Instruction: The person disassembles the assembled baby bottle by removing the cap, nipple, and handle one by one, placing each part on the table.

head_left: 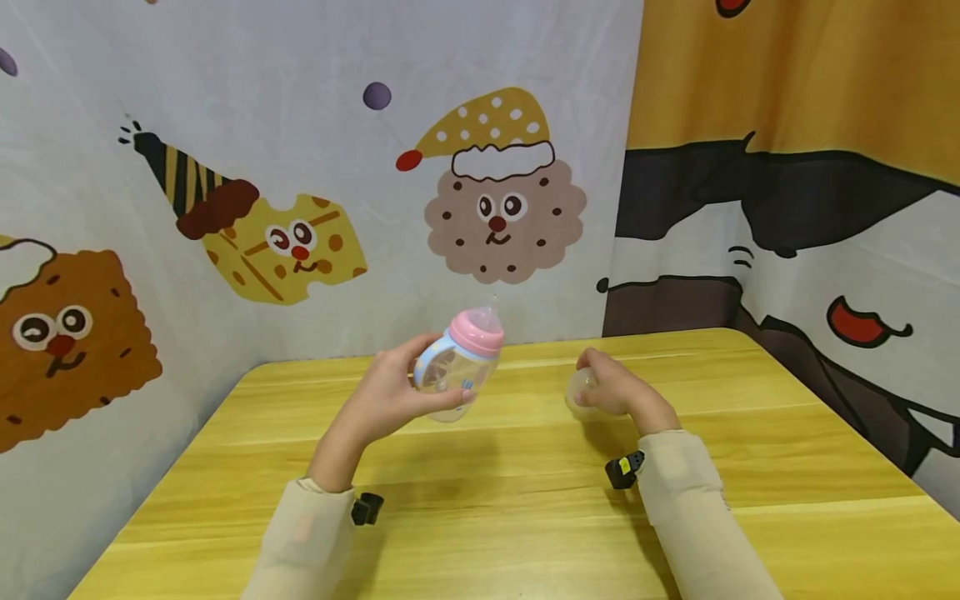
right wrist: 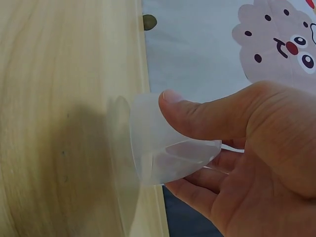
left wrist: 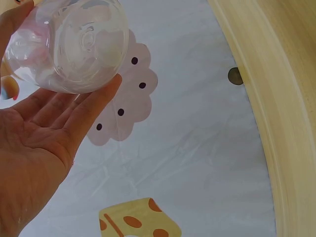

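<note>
My left hand point(head_left: 397, 387) grips a clear baby bottle point(head_left: 480, 375) with a pink collar, a blue handle and a bare clear nipple on top. The bottle is tilted a little to the right, above the table. Its round clear base point(left wrist: 91, 44) faces the left wrist view, with fingers beneath and the thumb on the other side. Further right, my right hand point(head_left: 617, 390) pinches a translucent domed bottle cap point(right wrist: 163, 143) between thumb and fingers. The cap's open rim points down, close over the tabletop.
Both hands are over a yellow wood-grain table point(head_left: 480, 517). Behind it hangs a pale curtain point(head_left: 300, 100) printed with cartoon biscuits and cheese. An orange, black and white printed curtain point(head_left: 787, 208) hangs at the right. Small black cameras point(head_left: 624, 471) sit on both wrists.
</note>
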Tool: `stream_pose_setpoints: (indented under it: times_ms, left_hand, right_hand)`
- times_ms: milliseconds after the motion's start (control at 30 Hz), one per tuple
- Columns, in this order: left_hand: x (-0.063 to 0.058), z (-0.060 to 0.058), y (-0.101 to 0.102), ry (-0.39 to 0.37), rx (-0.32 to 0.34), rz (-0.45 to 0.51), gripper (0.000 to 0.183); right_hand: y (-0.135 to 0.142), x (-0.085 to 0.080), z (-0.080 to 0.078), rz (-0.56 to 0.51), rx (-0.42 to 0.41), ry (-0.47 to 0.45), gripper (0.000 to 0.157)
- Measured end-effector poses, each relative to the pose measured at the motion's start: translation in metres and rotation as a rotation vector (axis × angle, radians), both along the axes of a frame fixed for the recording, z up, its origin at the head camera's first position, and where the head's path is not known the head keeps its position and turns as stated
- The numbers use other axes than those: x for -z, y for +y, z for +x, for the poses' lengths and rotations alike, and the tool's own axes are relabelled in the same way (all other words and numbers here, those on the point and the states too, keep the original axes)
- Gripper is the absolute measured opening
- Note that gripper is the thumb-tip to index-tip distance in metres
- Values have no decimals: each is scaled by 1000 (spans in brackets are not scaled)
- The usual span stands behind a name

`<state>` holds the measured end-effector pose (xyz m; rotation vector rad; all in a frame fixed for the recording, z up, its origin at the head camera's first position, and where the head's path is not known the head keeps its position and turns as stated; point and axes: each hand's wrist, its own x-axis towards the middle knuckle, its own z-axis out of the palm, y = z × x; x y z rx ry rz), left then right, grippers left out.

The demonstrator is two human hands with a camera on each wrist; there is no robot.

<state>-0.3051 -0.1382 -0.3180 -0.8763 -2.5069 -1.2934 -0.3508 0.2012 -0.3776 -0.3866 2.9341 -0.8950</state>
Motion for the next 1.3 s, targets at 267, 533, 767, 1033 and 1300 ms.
stream_pose_setpoints:
  times_ms: [267, 533, 767, 1033, 1300]
  left_hand:
    - [0, 1, -1, -7, -8, -4, 62]
    - [0, 0, -1, -4, -5, -13, 63]
    - [1, -1, -2, -15, -7, -13, 65]
    - [2, -2, -2, -18, -10, -16, 65]
    - [2, -2, -3, -28, -6, -12, 67]
  right_hand:
    - [-1, 2, 0, 11, 0, -25, 43]
    - [1, 8, -2, -9, 1, -62, 48]
    - [2, 12, -4, -17, 7, -79, 51]
    - [4, 5, -1, 1, -12, -89, 66]
    - [6, -13, 2, -27, -23, -22, 86]
